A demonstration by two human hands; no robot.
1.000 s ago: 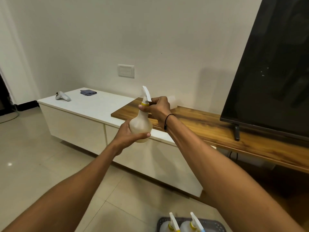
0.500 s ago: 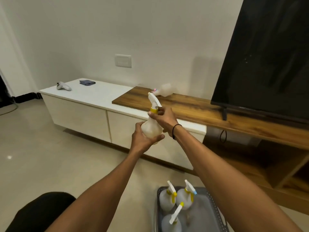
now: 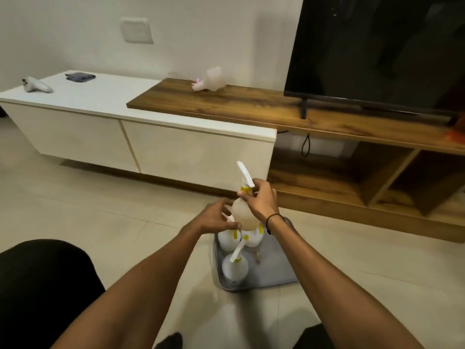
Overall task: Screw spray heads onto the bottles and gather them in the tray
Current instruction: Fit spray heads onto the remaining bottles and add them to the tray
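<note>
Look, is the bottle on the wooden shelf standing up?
No, the bottle on the wooden shelf lies tipped on its side, its pink neck pointing left.

Held bottle [image 3: 242,214] hides two tray bottles' [image 3: 227,239] heads.

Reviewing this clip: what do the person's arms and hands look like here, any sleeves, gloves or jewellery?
Both forearms are bare all the way into the frame, with no sleeves showing. Neither the left hand nor the right hand wears a glove, and no rings are discernible. The only item worn is a thin black band around the right wrist. The left wrist carries nothing.
</note>
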